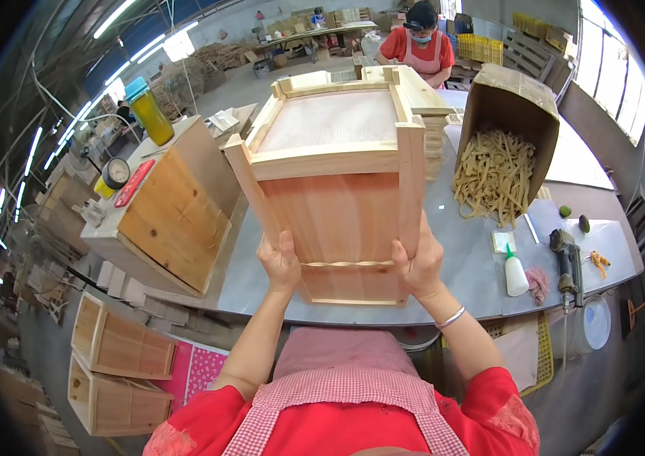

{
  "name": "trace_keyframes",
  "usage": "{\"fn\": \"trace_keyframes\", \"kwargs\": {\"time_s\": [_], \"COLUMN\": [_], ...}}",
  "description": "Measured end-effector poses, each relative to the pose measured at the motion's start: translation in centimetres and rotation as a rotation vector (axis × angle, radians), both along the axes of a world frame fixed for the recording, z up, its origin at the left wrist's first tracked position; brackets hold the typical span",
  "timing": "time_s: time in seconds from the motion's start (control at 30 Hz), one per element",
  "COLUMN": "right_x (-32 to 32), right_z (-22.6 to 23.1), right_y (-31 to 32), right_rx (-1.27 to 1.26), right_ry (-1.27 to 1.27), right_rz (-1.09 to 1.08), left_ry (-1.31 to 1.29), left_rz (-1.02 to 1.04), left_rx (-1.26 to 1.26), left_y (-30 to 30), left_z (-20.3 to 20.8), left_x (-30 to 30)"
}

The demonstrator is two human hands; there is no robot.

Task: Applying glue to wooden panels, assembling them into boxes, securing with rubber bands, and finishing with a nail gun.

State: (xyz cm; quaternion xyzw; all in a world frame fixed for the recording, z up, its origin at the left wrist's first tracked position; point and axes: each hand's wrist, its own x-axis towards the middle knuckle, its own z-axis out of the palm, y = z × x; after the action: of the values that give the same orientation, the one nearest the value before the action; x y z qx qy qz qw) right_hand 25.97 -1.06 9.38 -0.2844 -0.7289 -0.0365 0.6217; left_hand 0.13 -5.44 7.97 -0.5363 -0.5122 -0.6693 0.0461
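Note:
A pale wooden box with corner posts that jut past its top frame stands on the grey worktable in front of me. A lighter panel is set into that frame, and a thin wavy strip crosses the front low down. My left hand is closed round the left post, thumb along the front face. On the other side, my right hand grips the right post the same way. Fingers behind the posts are partly hidden.
At right, a cardboard carton lies tipped with tan strips at its mouth. Near it are a white glue bottle, a pink rag and a power driver. A wooden cabinet stands left; a co-worker is beyond.

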Motion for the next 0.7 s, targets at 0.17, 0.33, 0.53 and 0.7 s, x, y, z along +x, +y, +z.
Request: {"fn": "trace_keyframes", "kwargs": {"time_s": [0.17,0.33,0.53,0.7], "right_x": [2.3,2.1,1.1,1.4], "right_z": [-1.6,-4.0,-8.6,-7.9], "right_y": [0.9,5.1,8.2,8.8], "right_rx": [-0.477,-1.032,-1.222,-1.073], "right_ry": [0.306,0.097,0.310,0.313], "right_rz": [0.272,0.027,0.119,0.160], "left_ry": [0.170,0.653,0.937,0.793], "left_rz": [-0.017,0.146,-0.499,-0.759], "left_rx": [-0.205,0.344,0.009,-0.320], "left_y": [-3.6,-4.7,2.7,3.9], "left_z": [5.6,19.0,26.5,26.3], "left_x": [-1.5,2.1,9.7,10.4]}}
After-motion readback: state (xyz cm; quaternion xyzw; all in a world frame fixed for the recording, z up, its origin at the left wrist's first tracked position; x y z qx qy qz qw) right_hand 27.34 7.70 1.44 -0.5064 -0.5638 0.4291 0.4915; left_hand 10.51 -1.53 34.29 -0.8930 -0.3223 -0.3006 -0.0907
